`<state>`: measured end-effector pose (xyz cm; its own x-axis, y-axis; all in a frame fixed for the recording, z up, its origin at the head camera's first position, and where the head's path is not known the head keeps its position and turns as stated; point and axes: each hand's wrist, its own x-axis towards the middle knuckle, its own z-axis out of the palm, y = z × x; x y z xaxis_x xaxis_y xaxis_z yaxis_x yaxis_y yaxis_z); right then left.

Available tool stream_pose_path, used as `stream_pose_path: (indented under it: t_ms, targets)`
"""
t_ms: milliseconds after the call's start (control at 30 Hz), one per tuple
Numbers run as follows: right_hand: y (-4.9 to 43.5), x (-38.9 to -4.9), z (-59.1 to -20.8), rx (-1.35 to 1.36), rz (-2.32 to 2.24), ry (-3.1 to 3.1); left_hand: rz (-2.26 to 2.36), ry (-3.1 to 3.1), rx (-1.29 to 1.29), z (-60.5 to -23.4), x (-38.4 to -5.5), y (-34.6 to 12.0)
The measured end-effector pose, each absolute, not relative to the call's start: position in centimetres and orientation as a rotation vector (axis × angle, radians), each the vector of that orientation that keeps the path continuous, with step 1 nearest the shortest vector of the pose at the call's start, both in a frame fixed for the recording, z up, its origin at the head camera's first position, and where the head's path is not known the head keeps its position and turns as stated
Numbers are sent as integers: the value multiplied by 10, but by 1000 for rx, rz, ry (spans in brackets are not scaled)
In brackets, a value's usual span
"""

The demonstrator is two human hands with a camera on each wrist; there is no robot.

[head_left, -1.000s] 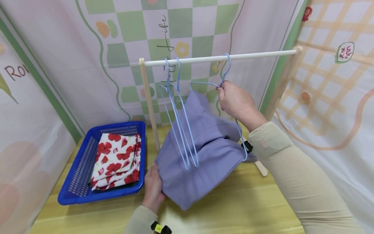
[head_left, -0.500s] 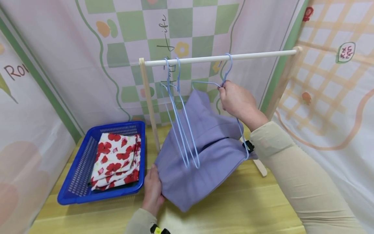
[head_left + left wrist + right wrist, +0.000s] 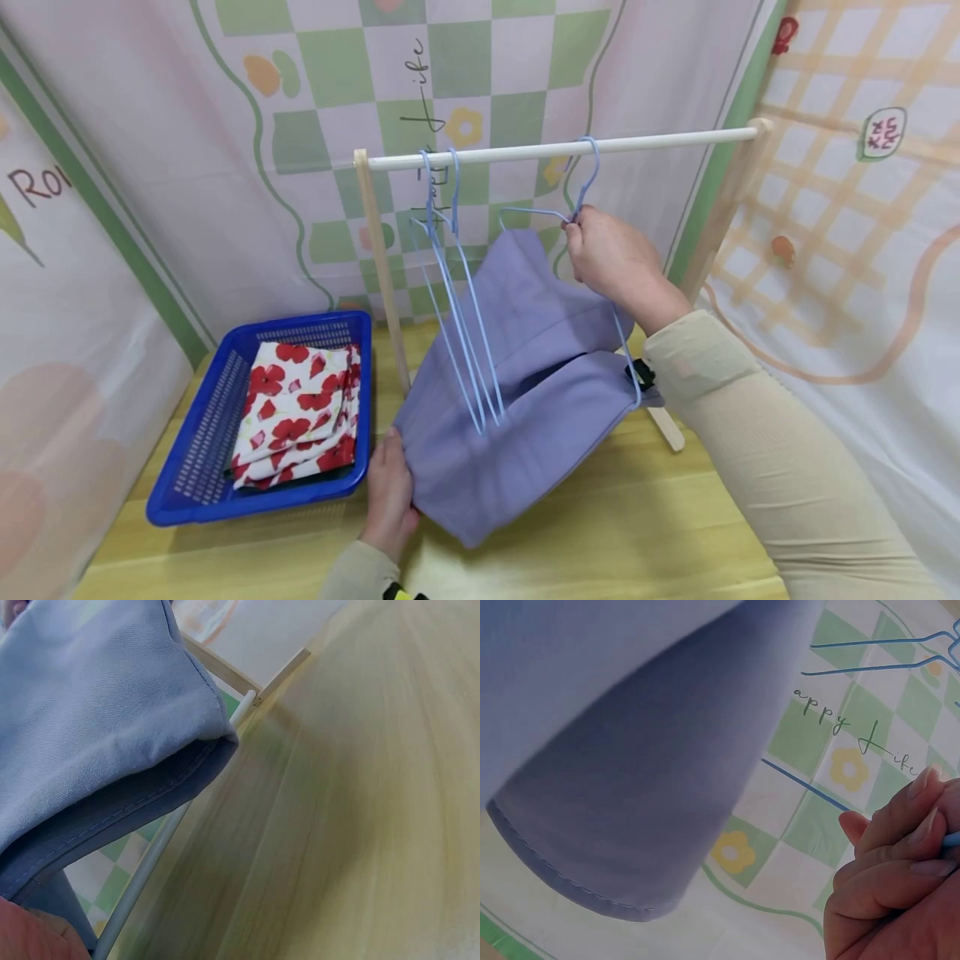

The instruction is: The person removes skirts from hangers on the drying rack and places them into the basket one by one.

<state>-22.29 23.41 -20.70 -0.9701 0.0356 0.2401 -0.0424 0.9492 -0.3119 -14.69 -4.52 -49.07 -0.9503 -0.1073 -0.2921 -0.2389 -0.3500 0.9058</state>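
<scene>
A lavender cloth garment (image 3: 517,400) with stitched hems drapes at a slant over a light-blue wire hanger (image 3: 588,179). The hanger's hook loops over the white rail (image 3: 660,143). My right hand (image 3: 611,254) grips this hanger just under its hook; in the right wrist view its fingers (image 3: 885,892) curl around the blue wire. Down at the garment's lower left edge, my left hand (image 3: 390,492) pinches the cloth, thumb underneath. The left wrist view shows the garment's open hem (image 3: 112,795) above the tabletop and part of the left hand (image 3: 37,934) at the corner.
Two more blue wire hangers (image 3: 457,308) hang at the rail's left, in front of the garment in the head view. A blue basket (image 3: 183,462) with a folded red-flowered white cloth (image 3: 292,417) stands left on the wooden table (image 3: 600,525). Printed curtains (image 3: 525,50) surround it.
My right hand and the gripped hanger have shifted slightly right, drawing the top of the garment along. The fold in the garment gapes a little wider. My left hand stays nearly in place.
</scene>
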Motion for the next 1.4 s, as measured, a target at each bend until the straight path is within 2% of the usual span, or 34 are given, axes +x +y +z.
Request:
stream_pose_path:
  t_ms: [833,1400]
  targets:
    - [243,-224,-207,-15,455,-2878,2454,1812,-579,-503,-141,-55]
    - [241,-223,-205,-24,491,-2911,2313,1995,-527,-486,-134,-49]
